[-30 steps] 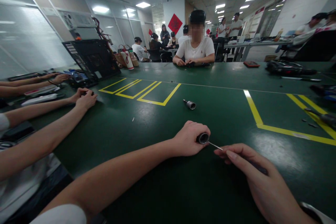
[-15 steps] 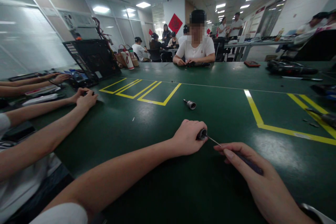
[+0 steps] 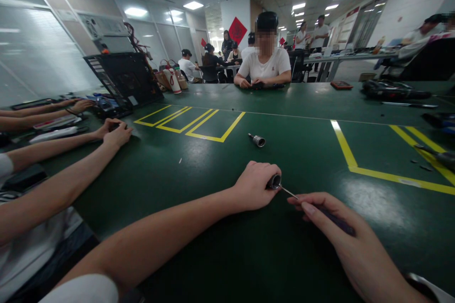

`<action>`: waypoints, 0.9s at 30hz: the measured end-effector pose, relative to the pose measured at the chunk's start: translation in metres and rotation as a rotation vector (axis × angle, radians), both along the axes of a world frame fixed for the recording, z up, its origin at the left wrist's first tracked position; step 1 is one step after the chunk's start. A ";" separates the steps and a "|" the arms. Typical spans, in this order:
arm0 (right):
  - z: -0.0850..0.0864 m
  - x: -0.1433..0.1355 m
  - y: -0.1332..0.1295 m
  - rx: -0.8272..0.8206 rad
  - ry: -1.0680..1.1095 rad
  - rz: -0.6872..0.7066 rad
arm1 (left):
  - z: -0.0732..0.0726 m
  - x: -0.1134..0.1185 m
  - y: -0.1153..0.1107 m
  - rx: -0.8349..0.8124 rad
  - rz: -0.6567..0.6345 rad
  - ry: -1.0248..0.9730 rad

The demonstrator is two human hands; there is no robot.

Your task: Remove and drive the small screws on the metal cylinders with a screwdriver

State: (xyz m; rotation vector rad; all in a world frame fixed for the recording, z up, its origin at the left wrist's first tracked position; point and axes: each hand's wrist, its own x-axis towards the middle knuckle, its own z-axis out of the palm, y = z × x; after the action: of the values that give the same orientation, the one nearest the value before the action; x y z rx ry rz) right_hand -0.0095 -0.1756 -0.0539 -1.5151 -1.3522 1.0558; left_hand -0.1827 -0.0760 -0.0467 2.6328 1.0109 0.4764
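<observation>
My left hand point(image 3: 254, 185) is wrapped round a dark cylindrical part point(image 3: 274, 182), its hollow metal end facing right. Most of that part is hidden in the fist. In my right hand point(image 3: 341, 227) is a screwdriver point(image 3: 336, 220) with a dark handle, lying along the palm and pinched near its shaft. The thin shaft reaches left, and its tip meets the rim of the hollow end; whether it goes inside I cannot tell. Beyond my left hand, a metal socket with a narrow shank point(image 3: 257, 140) lies on its side on the green table point(image 3: 199, 199).
Yellow tape point(image 3: 351, 169) marks outlines on the table. At the right lie a tool with a metal shank point(image 3: 444, 158) and small dark pieces. Another person's hands point(image 3: 115, 132) are at the left, near a black computer case point(image 3: 124, 78). A person point(image 3: 265, 64) sits opposite.
My right hand and the screwdriver have shifted very slightly left, toward the dark cylindrical part. My left hand stays almost where it was.
</observation>
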 end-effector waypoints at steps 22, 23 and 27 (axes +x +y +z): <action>-0.010 -0.006 -0.004 0.283 -0.174 0.044 | -0.005 0.002 -0.001 0.008 0.091 0.038; -0.009 -0.006 -0.004 0.273 -0.171 0.038 | -0.004 0.001 -0.001 0.007 0.088 0.038; -0.001 -0.006 -0.003 0.191 -0.165 0.015 | 0.004 -0.001 0.002 0.013 0.044 0.079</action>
State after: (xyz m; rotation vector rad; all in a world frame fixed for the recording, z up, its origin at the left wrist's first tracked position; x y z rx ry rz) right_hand -0.0156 -0.1788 -0.0552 -1.4764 -1.5340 0.7995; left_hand -0.1834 -0.0742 -0.0432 2.6646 1.0955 0.3928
